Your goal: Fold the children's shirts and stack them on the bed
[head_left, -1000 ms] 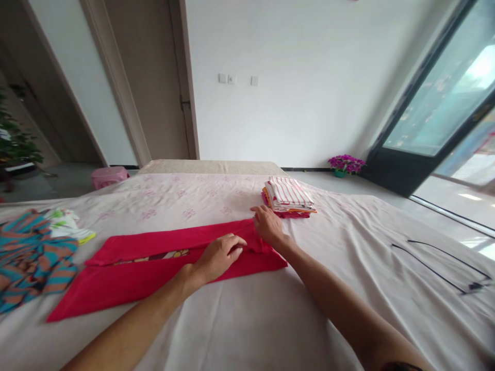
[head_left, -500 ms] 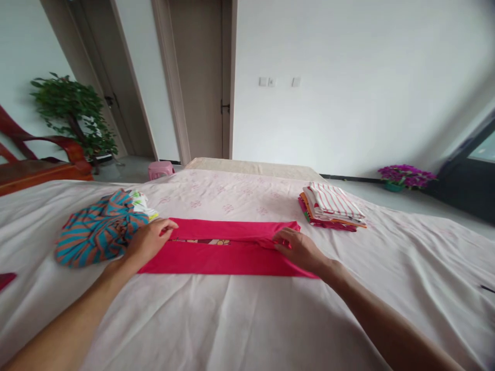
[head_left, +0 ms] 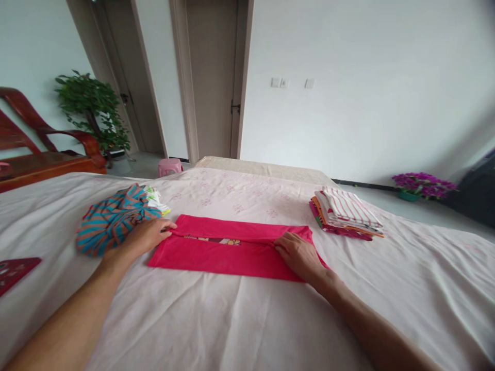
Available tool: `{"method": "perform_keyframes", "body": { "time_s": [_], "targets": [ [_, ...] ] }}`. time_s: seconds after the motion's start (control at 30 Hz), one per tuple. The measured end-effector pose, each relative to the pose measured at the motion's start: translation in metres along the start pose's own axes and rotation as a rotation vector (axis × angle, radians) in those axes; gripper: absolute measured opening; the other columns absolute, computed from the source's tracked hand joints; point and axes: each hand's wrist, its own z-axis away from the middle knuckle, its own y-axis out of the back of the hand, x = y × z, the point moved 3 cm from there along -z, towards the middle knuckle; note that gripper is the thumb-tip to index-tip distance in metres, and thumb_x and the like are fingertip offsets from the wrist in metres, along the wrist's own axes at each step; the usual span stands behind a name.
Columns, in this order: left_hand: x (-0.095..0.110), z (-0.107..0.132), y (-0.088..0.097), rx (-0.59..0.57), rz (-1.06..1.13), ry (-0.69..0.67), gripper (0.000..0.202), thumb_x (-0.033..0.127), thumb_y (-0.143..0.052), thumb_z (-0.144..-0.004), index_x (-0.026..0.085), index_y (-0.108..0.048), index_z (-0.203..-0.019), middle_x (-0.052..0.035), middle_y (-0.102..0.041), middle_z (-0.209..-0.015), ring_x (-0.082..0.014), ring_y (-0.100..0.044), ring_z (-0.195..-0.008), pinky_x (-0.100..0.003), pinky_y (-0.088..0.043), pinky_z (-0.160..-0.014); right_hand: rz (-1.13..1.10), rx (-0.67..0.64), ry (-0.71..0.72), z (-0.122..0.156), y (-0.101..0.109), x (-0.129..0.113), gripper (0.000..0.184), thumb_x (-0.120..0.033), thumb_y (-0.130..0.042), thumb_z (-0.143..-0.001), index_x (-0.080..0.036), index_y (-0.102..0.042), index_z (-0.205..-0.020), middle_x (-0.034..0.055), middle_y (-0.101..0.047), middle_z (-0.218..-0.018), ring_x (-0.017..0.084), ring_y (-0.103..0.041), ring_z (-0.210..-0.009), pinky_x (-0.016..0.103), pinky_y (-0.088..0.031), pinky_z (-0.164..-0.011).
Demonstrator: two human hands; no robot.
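Fingers of my left hand point(head_left: 151, 234) bend at the left edge of the red garment point(head_left: 232, 260), and those of my right hand point(head_left: 298, 253) curl onto its right end; from the head view, I cannot tell whether either pinches cloth. It lies in a flat strip on the pale sheet point(head_left: 201, 319), near a striped bundle point(head_left: 110, 221).

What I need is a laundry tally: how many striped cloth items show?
2: the blue-brown bundle by the left hand and the red-white piece atop the folded stack. More may be hidden underneath.
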Motion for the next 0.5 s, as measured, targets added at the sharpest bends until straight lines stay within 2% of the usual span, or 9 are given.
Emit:
{"method": "perform_keyframes", "body": {
  "time_s": [0.13,0.27,0.4,0.5],
  "targets": [
    [0.012,0.004,0.001,0.037,-0.076,-0.001,0.031,0.041,-0.058,-0.079,0.027,-0.073,-0.102,-0.0036,-0.075,-0.106,-0.0241,-0.068,-0.098,-0.031,-0.048,-0.086,-0.059,0.032,-0.044,-0.001,-0.004,0.007,0.020,-0.024,-0.048,-0.095,-0.021,-0.066,-0.087,0.0059,-0.066,-0.087,0.018,-0.060,-0.082,0.027,-0.039,-0.070],
    [0.029,0.009,0.005,0.099,-0.150,-0.063,0.024,0.039,-0.051,-0.085,0.027,-0.072,-0.090,-0.0025,-0.073,-0.105,-0.0218,-0.066,-0.096,-0.030,-0.046,-0.084,-0.146,0.067,-0.096,-0.003,-0.011,0.019,0.021,-0.028,-0.045,-0.096,-0.020,-0.063,-0.088,0.0054,-0.065,-0.090,0.018,-0.060,-0.082,0.027,-0.041,-0.071],
    [0.037,0.012,0.013,0.195,-0.143,-0.175,0.024,0.035,-0.047,-0.086,0.023,-0.068,-0.088,-0.0040,-0.071,-0.108,-0.0206,-0.064,-0.100,-0.029,-0.044,-0.090,-0.250,0.113,-0.060,-0.002,-0.008,0.026,0.022,-0.029,-0.043,-0.097,-0.020,-0.060,-0.087,0.0047,-0.064,-0.090,0.017,-0.060,-0.082,0.027,-0.043,-0.074],
    [0.039,0.011,0.016,0.198,-0.118,-0.219,0.017,0.032,-0.051,-0.080,0.023,-0.065,-0.079,-0.0029,-0.071,-0.099,-0.0206,-0.063,-0.096,-0.029,-0.043,-0.092,-0.292,0.115,-0.022,0.000,-0.001,0.025,0.022,-0.028,-0.042,-0.098,-0.020,-0.060,-0.087,0.0048,-0.063,-0.089,0.017,-0.059,-0.082,0.027,-0.043,-0.075]
  ]
}}
